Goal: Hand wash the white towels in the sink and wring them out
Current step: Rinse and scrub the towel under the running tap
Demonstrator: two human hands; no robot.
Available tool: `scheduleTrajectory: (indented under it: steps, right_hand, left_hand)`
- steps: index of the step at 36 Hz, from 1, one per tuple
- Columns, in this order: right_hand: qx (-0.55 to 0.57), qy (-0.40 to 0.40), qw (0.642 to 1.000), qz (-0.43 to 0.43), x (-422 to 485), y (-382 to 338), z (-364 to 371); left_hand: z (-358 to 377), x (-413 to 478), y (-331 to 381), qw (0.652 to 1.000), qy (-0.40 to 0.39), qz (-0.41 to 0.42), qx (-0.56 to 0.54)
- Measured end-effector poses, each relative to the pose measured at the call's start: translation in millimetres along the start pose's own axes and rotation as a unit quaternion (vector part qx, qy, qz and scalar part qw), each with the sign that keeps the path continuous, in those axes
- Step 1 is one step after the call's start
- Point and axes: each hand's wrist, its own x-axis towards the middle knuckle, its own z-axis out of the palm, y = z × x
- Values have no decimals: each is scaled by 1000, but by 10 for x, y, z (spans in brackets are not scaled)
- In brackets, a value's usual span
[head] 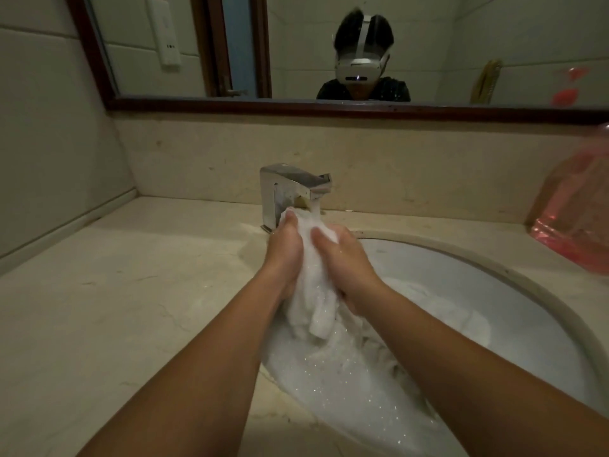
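Under the running faucet [296, 189], above the sink [514, 268], the left hand [285, 255] and right hand [342, 258] each clench one white towel [313, 291], which looks limp, waterlogged, heavy and soapy-slick, best gripped by its bunched middle.

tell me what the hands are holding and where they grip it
A white towel: the left hand and right hand grip its bunched upper part from either side, under the faucet.

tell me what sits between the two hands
In the head view, a bunched white towel fills the gap between the left hand and right hand; both grip it under water running from the faucet.
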Motion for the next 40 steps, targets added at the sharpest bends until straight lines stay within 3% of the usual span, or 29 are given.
scheduleTrajectory:
  steps: [3,7,10,13,18,23,26,29,33,36,40]
  right_hand:
    - [-3,35,999,-25,77,62,-41]
    - [52,110,992,-22,189,74,-57]
    - [69,139,987,-32,189,37,-41]
    - [92,113,989,-23,160,-12,-7]
    - [90,47,995,-22,130,-50,-59]
    - [101,100,989,-50,143,-49,-184]
    - [122,136,983,-34,163,-31,-268]
    - [107,100,989,-16,121,5,-201]
    - [-56,14,996,-69,-15,86,73]
    - [-79,49,993,-72,62,99,41]
    - [-47,99,994,6,372,60,-114]
  left_hand:
    - [-27,-11,3,999,-5,22,24]
    - [8,-136,5,978,22,128,162]
    - [55,-201,-14,968,11,114,222]
    - [117,-202,-60,965,1,102,241]
    - [27,-149,-75,957,28,130,258]
    - [-41,-179,6,953,44,217,205]
    - [-62,-155,44,957,79,215,176]
    - [-44,-230,41,958,81,209,177]
    - [25,-244,-42,963,20,170,206]
    - [-38,-174,-28,973,19,148,177]
    - [-53,-210,-16,974,-11,141,175]
